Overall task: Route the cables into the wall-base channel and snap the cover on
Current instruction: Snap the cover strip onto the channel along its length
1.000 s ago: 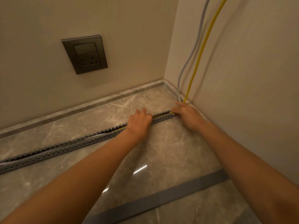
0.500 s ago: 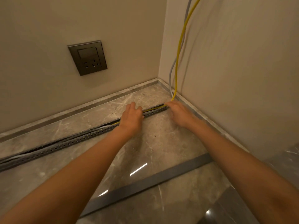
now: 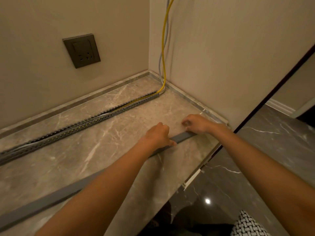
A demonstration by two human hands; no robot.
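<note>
Landmark: the slotted channel, lying on the marble bench along the back wall
Cables: two, one yellow cable and one grey cable, both dropping from the corner into the channel's right end
Cover: one grey strip, well in front of the channel
Left hand: fingers curled down over the cover, closed on it
Right hand: fingers bent at the cover's right end; grip cannot be told
Risk: the cables bulge above the channel mid-run, so the cover may pinch them or not snap shut
Socket: one, on the wall above the channel
</note>
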